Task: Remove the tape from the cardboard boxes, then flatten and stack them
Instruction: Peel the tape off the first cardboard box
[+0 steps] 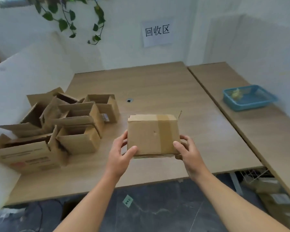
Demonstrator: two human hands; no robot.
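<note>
Left hand (120, 154) and right hand (189, 152) grip the seemingly flattened taped box (153, 135), thumbs on top

An office recycling corner. Beyond the right hand (190, 154), a white paper sign (157, 31) reads 回收区; pale wood-laminate desks (157, 84) stand below it.

Both hands are gripping a small cardboard box (151, 135) above the wooden table (157, 84), the left hand (120, 154) holding its left edge, the right hand (189, 152) its right; brown tape (165, 131) is running across it. Opened boxes (60, 121) are lying heaped at left, a blue basket (249, 97) sitting well apart at right.
</note>
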